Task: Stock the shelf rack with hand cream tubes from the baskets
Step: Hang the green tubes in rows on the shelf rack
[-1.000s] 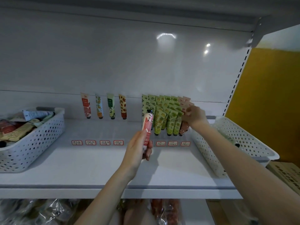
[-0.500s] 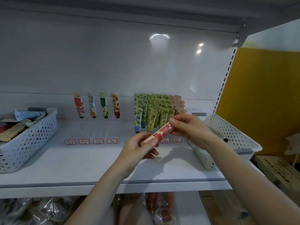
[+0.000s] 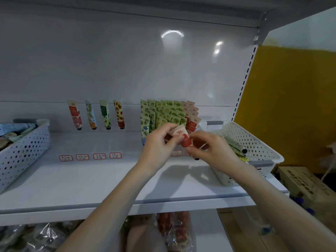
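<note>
Both hands hold one red-and-cream hand cream tube point(image 3: 182, 136) above the white shelf point(image 3: 91, 179). My left hand point(image 3: 160, 144) pinches its flat cream end. My right hand point(image 3: 212, 151) grips the red lower part, hiding the cap. Behind the hands stand packed rows of green tubes point(image 3: 163, 113) and pink-red tubes point(image 3: 191, 115). Several single tubes point(image 3: 96, 115) lean on the back wall to the left. A white perforated basket point(image 3: 254, 142) at the right holds a few tubes. Another basket point(image 3: 23, 148) at the left is full of tubes.
Small red-bordered price labels point(image 3: 90, 156) lie on the shelf in front of the single tubes. A yellow wall point(image 3: 291, 106) is at the right, with a wooden crate point(image 3: 305, 184) below it. Bagged goods point(image 3: 172, 230) sit on the lower shelf.
My left hand carried the tube up and right from an upright hold. My right hand left the pink-red row and took the tube's other end; both now hold it closer to the rows.
</note>
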